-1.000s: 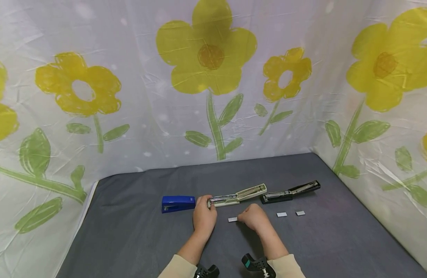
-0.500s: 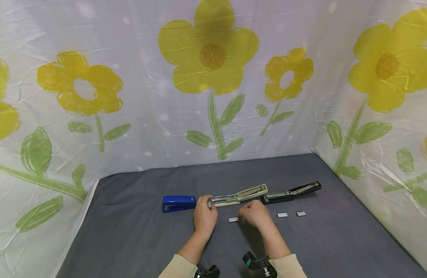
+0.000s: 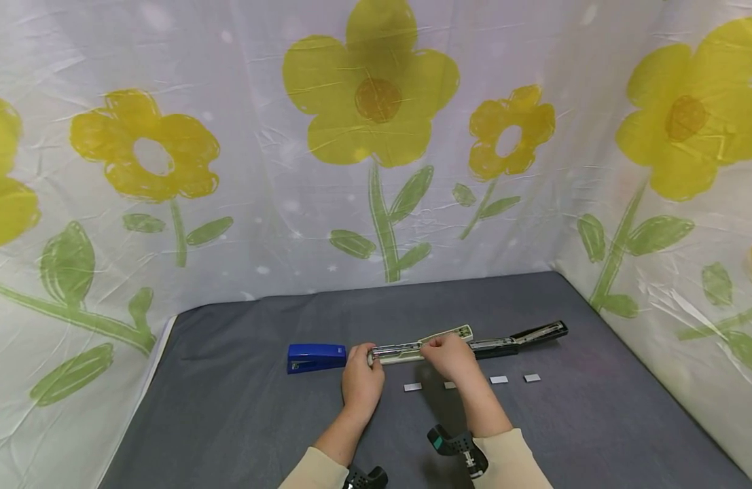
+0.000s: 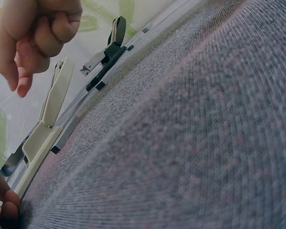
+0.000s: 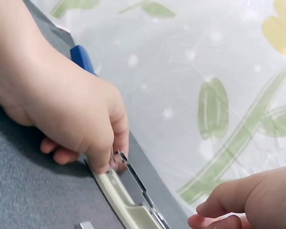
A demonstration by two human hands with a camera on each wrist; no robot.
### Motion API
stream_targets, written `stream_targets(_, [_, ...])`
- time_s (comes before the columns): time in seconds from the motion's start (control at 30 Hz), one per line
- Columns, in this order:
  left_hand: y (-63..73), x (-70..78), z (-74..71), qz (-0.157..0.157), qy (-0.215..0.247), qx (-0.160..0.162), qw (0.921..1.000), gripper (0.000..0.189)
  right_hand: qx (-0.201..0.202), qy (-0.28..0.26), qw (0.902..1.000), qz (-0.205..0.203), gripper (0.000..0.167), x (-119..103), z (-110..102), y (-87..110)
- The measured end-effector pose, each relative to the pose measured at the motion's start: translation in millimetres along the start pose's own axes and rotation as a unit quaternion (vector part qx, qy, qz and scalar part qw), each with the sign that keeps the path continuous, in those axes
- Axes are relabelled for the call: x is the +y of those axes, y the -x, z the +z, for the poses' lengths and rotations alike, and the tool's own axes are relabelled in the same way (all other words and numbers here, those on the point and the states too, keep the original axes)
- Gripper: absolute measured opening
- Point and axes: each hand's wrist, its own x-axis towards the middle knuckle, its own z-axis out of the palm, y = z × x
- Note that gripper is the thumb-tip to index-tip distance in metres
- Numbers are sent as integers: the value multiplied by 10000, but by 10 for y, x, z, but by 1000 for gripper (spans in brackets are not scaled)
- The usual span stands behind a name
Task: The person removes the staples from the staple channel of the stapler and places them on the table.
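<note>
My left hand (image 3: 361, 380) pinches the left end of an opened cream stapler (image 3: 397, 354), thumb and fingers around its tip. The right wrist view shows this stapler's pale base (image 5: 115, 188) and its metal rail (image 5: 145, 193). Its top cover (image 4: 58, 93) is swung back to the right. Over the stapler's middle hovers my right hand (image 3: 450, 356), thumb and index finger pointing down, the other fingers loosely bent. Nothing shows between these fingers (image 4: 12, 78) in the left wrist view.
A closed blue stapler (image 3: 316, 358) lies at the left. To the right is an opened black stapler (image 3: 494, 348). Several staple strips lie in front, among them a left one (image 3: 413, 387) and a right one (image 3: 532, 378). A flowered curtain (image 3: 278, 238) bounds the grey tabletop (image 3: 229, 407).
My right hand has lifted away from the left staple strip and moved up over the cream stapler. Another strip behind it has come into view. My left hand keeps its grip.
</note>
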Motion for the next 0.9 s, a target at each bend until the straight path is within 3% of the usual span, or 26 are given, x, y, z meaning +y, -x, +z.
stream_targets(0.27, [-9, -1, -1, -15, 7, -13, 10000, 21, -119, 276, 9994, -174, 18, -160, 112, -65])
stream_targets(0.5, [-6, -4, -1, -87, 18, -99, 9999, 21, -497, 537, 9971, -208, 22, -294, 279, -160])
stream_targets(0.7, [-3, -18, 9, -44, 30, -134, 9999, 22, -559, 917, 9942, -94, 22, -329, 429, -209])
stream_targets(0.9, [-9, -7, -9, -67, 39, -144, 9999, 23, -682, 999, 9923, -257, 22, -356, 511, -219])
